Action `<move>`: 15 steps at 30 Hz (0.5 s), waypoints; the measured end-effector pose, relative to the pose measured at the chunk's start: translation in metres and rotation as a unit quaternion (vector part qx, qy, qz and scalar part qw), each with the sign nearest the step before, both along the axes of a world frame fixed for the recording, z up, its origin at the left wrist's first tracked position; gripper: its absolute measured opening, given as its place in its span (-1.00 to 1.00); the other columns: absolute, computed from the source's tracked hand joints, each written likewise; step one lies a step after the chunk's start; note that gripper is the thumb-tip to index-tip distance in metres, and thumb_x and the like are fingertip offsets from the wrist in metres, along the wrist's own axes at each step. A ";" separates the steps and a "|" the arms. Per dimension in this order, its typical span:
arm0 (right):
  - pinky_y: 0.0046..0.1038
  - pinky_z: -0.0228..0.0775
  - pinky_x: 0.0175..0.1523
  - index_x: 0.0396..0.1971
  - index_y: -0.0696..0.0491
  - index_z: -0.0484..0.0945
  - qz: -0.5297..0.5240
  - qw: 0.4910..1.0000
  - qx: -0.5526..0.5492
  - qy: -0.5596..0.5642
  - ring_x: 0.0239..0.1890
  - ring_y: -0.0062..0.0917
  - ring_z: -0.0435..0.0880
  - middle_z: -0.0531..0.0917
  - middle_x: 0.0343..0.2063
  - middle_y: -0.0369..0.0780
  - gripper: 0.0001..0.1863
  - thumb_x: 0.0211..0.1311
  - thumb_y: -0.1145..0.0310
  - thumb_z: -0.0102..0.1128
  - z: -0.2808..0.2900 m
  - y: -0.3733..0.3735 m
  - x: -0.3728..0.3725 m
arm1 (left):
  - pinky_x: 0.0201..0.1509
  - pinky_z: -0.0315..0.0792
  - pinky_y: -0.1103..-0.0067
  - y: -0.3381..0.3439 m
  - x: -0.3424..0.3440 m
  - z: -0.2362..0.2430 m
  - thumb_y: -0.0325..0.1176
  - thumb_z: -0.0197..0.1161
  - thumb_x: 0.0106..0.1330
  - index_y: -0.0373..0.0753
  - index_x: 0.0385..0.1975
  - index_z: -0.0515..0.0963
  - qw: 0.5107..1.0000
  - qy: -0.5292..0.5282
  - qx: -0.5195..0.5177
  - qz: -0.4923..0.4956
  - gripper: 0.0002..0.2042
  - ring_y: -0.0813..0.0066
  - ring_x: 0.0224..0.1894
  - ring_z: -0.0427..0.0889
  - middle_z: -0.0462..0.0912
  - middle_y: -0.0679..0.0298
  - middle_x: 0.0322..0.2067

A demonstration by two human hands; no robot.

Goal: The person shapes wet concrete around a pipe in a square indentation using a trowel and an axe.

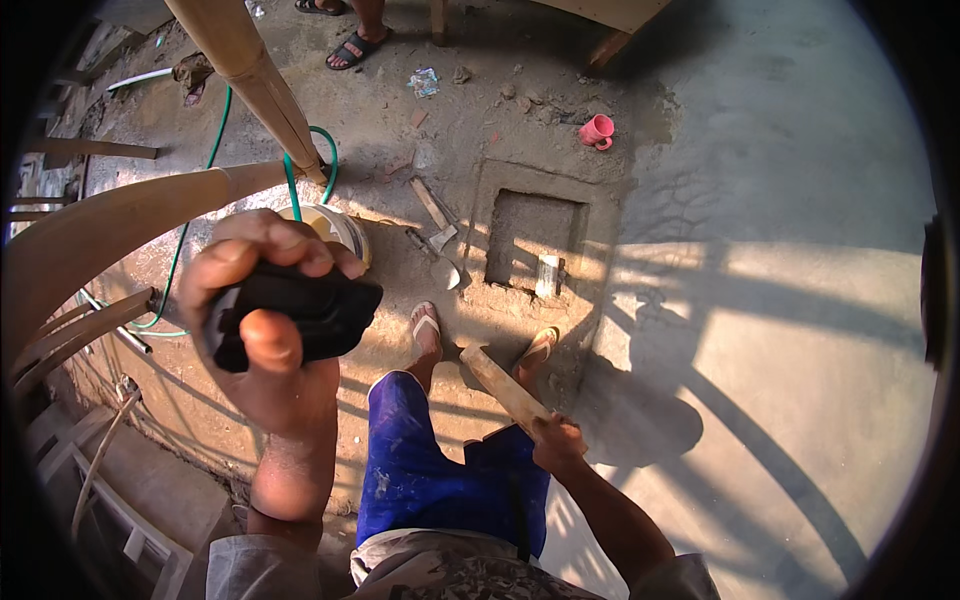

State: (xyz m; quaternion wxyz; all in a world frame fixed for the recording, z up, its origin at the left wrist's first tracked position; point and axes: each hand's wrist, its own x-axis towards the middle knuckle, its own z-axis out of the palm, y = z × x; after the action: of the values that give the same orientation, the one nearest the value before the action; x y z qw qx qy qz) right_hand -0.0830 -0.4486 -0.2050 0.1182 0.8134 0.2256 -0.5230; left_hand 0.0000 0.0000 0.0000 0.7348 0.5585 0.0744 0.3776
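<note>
My left hand (268, 345) is raised close to the camera, its fingers and thumb wrapped round a black device (325, 312) with a moulded body. What kind of device it is I cannot tell. Down by my right thigh, my right hand (558, 445) grips one end of a flat wooden batten (500, 385), whose other end points toward my feet. Ahead of my sandals lies a rectangular recess (535, 225) in the cement floor. A pale block-like piece (547, 275) sits at its near right corner. Left of it lie a trowel (446, 272) and a wooden-handled tool (433, 208).
A bucket (350, 235) stands behind my left hand, beside an upright bamboo pole (245, 75). A green hose (213, 140) winds around there. Farther off are a pink mug (597, 130), rubble, and another person's sandalled foot (355, 48). Smooth cement floor (790, 210) spreads at right.
</note>
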 end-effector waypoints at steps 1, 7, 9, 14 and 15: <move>-0.14 0.42 0.22 0.18 -0.17 0.55 -0.015 1.000 0.010 0.009 0.24 -0.03 0.50 0.48 0.24 -0.05 -0.42 0.07 0.13 0.21 0.005 -0.006 -0.004 | -0.01 0.57 0.33 -0.020 -0.007 -0.021 -0.26 0.40 0.32 -0.25 0.06 0.50 0.993 0.086 -0.062 0.046 -0.61 0.34 -0.11 0.57 0.52 0.17 -0.06; -0.20 0.48 0.19 0.31 -0.10 0.43 -0.034 0.995 -0.032 0.089 0.18 -0.09 0.57 0.55 0.10 0.08 -0.36 0.20 0.10 0.07 -0.037 0.019 0.046 | -0.14 0.45 0.68 -0.126 -0.090 -0.222 -0.47 0.33 0.36 -0.29 -0.09 0.62 0.883 0.438 -0.164 0.036 -0.83 0.66 -0.25 0.55 0.63 0.39 -0.27; -0.15 0.46 0.22 0.35 -0.16 0.38 -0.141 0.981 -0.061 0.121 0.17 -0.05 0.57 0.56 0.10 0.08 -0.29 0.17 -0.04 0.14 -0.049 0.031 0.039 | -0.19 0.43 0.69 -0.154 -0.127 -0.261 -0.50 0.33 0.37 -0.29 -0.08 0.62 0.857 0.452 -0.249 0.016 -0.83 0.70 -0.31 0.50 0.62 0.44 -0.28; -0.11 0.46 0.16 0.43 0.07 0.14 -0.258 0.963 -0.016 0.080 0.06 -0.02 0.59 0.53 0.02 0.13 -0.04 0.05 0.09 0.37 -0.082 -0.015 -0.014 | -0.22 0.42 0.63 -0.246 -0.152 -0.319 -0.45 0.39 0.32 -0.28 -0.10 0.64 0.822 0.555 -0.086 -0.087 -0.81 0.61 -0.34 0.50 0.60 0.32 -0.34; -0.10 0.45 0.16 0.44 0.20 0.06 -0.273 0.961 0.023 0.047 0.07 0.01 0.56 0.52 0.01 0.14 0.02 0.03 0.14 0.41 -0.095 -0.024 -0.033 | -0.22 0.43 0.61 -0.254 -0.151 -0.332 -0.44 0.40 0.30 -0.26 -0.10 0.65 0.817 0.565 -0.049 -0.109 -0.79 0.57 -0.35 0.52 0.60 0.30 -0.35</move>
State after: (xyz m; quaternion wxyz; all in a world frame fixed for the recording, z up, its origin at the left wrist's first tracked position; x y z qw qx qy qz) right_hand -0.1157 -0.4728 -0.2998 -0.0587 0.8208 0.0126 -0.5680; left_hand -0.1512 -0.2545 -0.3324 0.6266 0.6414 0.4333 -0.0908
